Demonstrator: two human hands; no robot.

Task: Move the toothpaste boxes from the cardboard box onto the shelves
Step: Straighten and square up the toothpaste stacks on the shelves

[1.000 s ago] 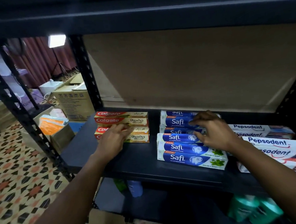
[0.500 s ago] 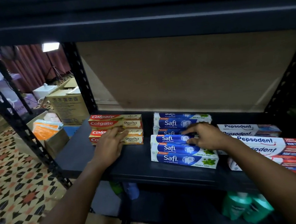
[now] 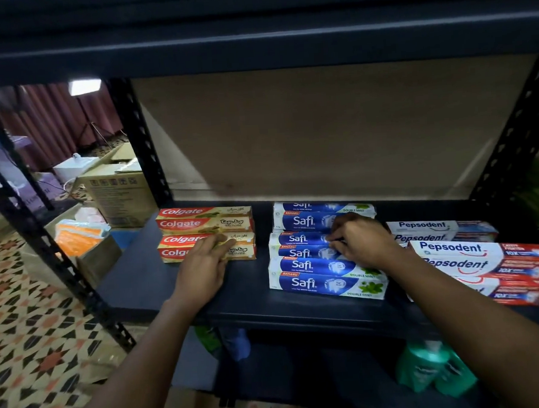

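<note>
Three groups of toothpaste boxes lie on the black shelf [image 3: 147,284]. At the left are two stacks of red Colgate boxes [image 3: 200,222]. My left hand [image 3: 202,267] rests with straight fingers on the front Colgate stack [image 3: 176,250]. In the middle lie several blue Safi boxes [image 3: 323,274] in rows. My right hand [image 3: 362,240] has curled fingers on the middle Safi box [image 3: 299,240]. White and red Pepsodent boxes [image 3: 473,257] are stacked at the right. The cardboard box they came from is hidden from view.
Black metal uprights [image 3: 141,142] frame the shelf, with a brown backboard [image 3: 320,131] behind. Green bottles [image 3: 433,370] stand on the lower shelf. Left of the rack are a cardboard carton [image 3: 119,194], an orange packet [image 3: 77,234] and a patterned floor [image 3: 23,329].
My right hand has drawn back from the rear Safi boxes to the middle row. My left hand stays on the front Colgate stack. The camera has dipped slightly.
</note>
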